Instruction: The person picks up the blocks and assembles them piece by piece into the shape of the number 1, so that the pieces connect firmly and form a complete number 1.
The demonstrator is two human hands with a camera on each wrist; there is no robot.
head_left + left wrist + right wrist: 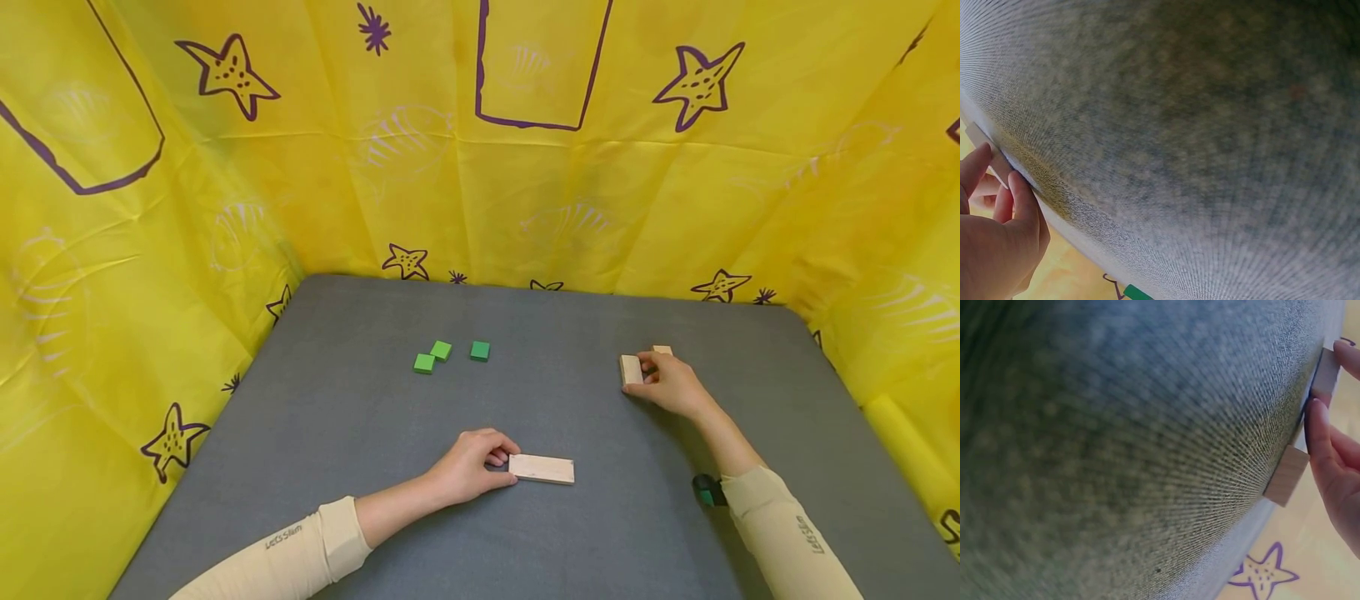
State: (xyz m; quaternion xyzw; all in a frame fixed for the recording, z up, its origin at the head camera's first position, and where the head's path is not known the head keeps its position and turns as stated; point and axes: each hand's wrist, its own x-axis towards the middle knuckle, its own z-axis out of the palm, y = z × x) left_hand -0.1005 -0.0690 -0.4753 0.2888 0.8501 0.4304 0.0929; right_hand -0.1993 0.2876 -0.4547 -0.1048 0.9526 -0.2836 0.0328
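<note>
The long wooden block lies on the grey table, its left end pinched between the thumb and fingers of the left hand. Farther back and to the right, the right hand grips a shorter wooden block between thumb and fingertips. Another wooden piece sits just behind that hand, partly hidden. Across at the back left I see two light green tiles close together, with a darker green tile near them; yellow cloth hangs beyond.
</note>
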